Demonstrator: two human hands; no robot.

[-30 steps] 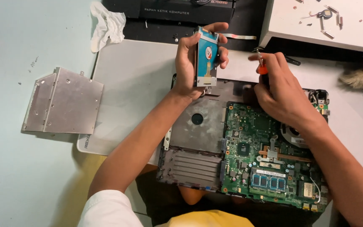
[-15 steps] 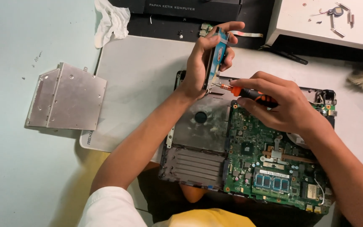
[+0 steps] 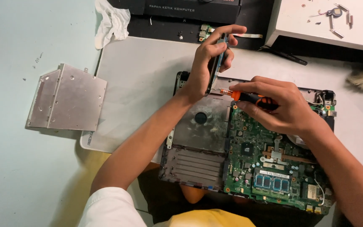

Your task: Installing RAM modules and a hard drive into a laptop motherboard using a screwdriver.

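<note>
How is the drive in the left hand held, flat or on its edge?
On its edge: the left hand holds the drive upright above the laptop.

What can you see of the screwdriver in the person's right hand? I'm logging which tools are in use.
The screwdriver has an orange and black handle and a short silvery shaft. It lies nearly level, tip pointing left toward the lower edge of the flat drive that the left hand holds on edge. The right hand wraps the handle from above, hiding most of it. It sits above the open laptop's green circuit board.
</note>
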